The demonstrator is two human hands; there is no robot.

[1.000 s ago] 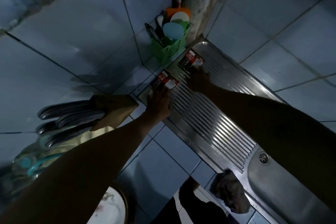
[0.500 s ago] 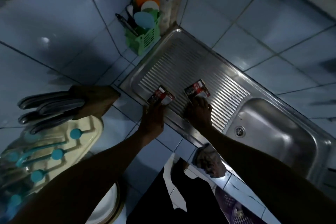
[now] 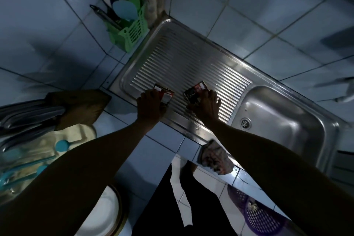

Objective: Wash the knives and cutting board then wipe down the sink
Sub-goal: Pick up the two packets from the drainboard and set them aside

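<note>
The left hand point(image 3: 151, 104) presses a red-and-white pad point(image 3: 164, 94) on the ribbed drainboard point(image 3: 191, 67), fingers curled over it; the right hand point(image 3: 206, 104) holds a like pad point(image 3: 195, 91) beside it. The sink point(image 3: 287, 120) bowl lies right. Knives point(image 3: 28, 113) lie on the cutting board point(image 3: 80, 107) on the bench, left. A green caddy point(image 3: 132, 32) stands behind, a rag point(image 3: 214, 159) lies at the near edge. The pads' make is unclear.

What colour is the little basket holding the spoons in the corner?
Green, with slatted sides: the basket shows best in the head view.
</note>
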